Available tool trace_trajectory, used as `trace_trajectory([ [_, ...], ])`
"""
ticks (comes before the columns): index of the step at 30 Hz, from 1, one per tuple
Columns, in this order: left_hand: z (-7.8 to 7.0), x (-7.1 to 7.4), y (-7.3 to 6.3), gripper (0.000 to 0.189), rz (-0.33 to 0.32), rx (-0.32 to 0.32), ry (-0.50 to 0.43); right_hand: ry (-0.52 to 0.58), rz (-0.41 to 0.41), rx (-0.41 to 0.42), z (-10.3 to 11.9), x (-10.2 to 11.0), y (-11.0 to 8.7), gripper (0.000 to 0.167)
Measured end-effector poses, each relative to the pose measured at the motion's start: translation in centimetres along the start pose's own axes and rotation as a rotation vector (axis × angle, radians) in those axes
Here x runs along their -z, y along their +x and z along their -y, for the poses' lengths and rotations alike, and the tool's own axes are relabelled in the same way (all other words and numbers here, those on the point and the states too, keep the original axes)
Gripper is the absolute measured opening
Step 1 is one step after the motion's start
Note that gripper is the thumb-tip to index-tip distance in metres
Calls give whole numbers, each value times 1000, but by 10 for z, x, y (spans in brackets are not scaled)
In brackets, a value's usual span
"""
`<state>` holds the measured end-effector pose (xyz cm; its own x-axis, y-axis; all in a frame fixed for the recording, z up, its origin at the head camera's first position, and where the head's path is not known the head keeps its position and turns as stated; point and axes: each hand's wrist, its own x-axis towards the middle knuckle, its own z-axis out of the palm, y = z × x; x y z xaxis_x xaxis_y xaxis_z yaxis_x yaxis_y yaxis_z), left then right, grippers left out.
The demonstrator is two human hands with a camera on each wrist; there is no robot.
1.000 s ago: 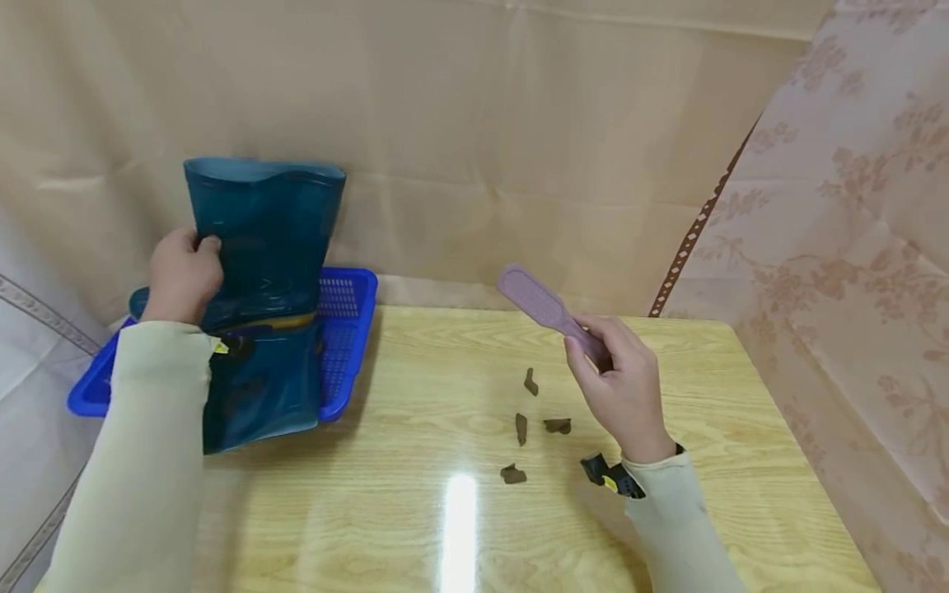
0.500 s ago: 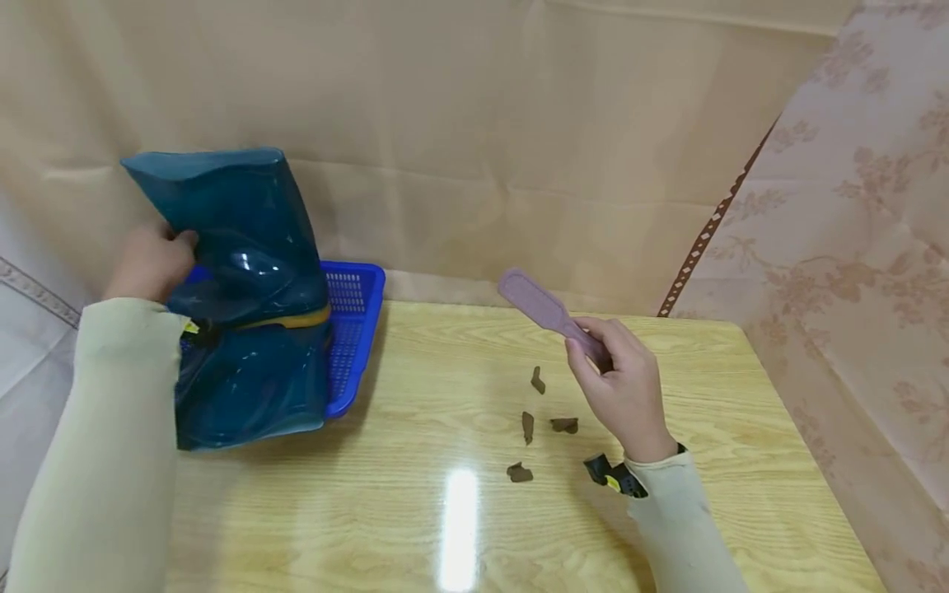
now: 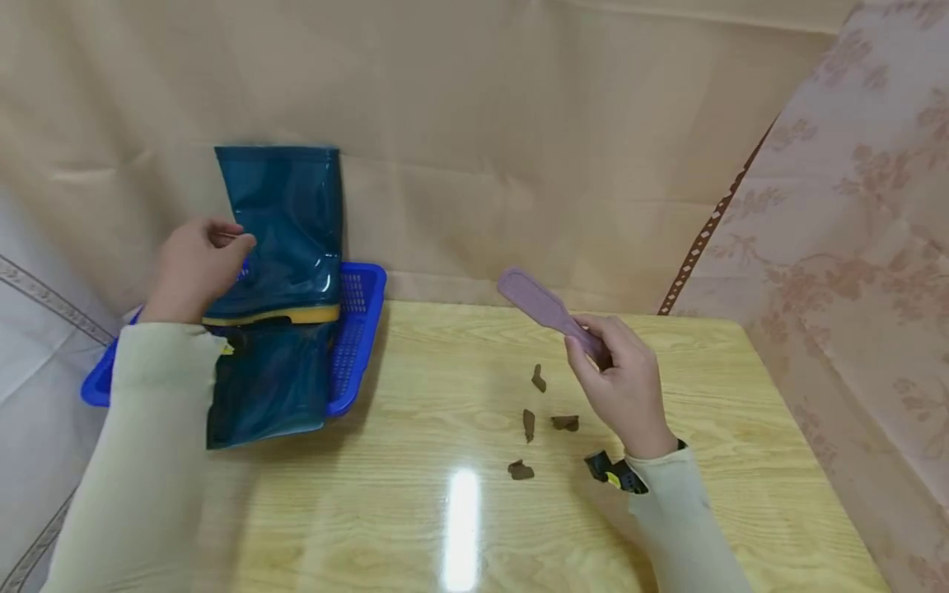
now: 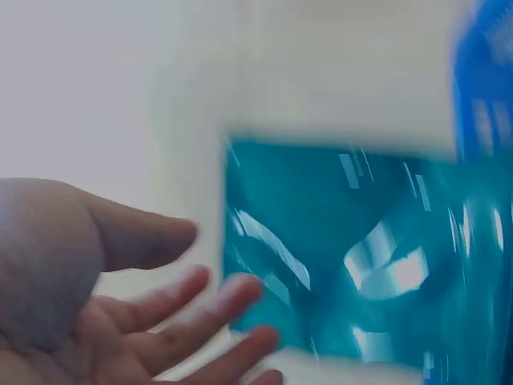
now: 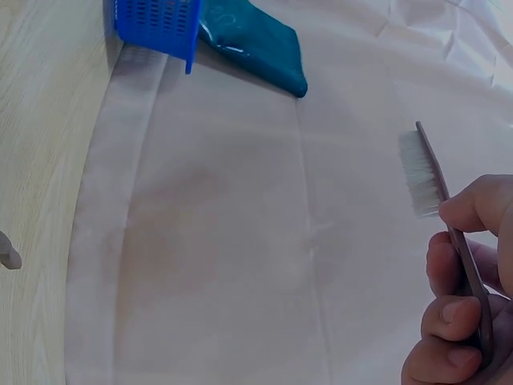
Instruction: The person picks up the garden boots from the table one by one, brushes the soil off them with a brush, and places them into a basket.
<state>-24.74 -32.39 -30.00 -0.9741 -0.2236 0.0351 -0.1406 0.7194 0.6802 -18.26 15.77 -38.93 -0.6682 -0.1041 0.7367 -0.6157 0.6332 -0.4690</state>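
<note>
Two teal rubber boots lie in a blue plastic basket point(image 3: 359, 329). The rear boot point(image 3: 289, 214) has its yellow sole facing forward and its shaft upward near the curtain; the front boot point(image 3: 270, 383) overhangs the basket's near edge. My left hand point(image 3: 200, 268) is beside the rear boot's shaft. In the left wrist view, its fingers point(image 4: 200, 321) are loosely spread, with the teal boot beyond them and nothing held. My right hand point(image 3: 623, 383) grips a mauve brush point(image 3: 537, 301) by its handle above the table. White bristles point(image 5: 419, 172) show in the right wrist view.
Several brown scraps point(image 3: 529, 425) lie on the wooden table point(image 3: 385, 511) below and left of the right hand. A beige curtain point(image 3: 460, 165) hangs behind the table, and a floral cloth point(image 3: 853, 272) hangs at the right.
My left hand shifted left with the rear boot, then let go and came back right. The boot now stands straighter, with more of its yellow sole showing. The right hand holds the brush still.
</note>
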Motion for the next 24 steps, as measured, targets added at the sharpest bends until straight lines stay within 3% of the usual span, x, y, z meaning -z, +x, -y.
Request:
trace_trajectory([
  [2,-21,-18,-18,59,-81,-83,-65,-1,5,2,-1,0,1,23],
  [5,-47,-51,-42,44,-140,-278,-197,0,5,6,-3,0,2,22],
  [8,-66,-82,-59,34,-100,-471,-321,7,-3,0,-5,1,3,22],
  [11,-78,-108,-66,29,-26,-596,-434,16,1,-18,-6,2,5,22],
  [13,-83,-123,-66,28,29,-633,-513,11,7,-25,-7,2,5,21],
  [17,-88,-145,-66,29,99,-630,-596,1,15,-29,-9,0,6,19],
  [24,-85,-163,-62,29,137,-597,-603,9,4,-30,-11,1,7,19],
])
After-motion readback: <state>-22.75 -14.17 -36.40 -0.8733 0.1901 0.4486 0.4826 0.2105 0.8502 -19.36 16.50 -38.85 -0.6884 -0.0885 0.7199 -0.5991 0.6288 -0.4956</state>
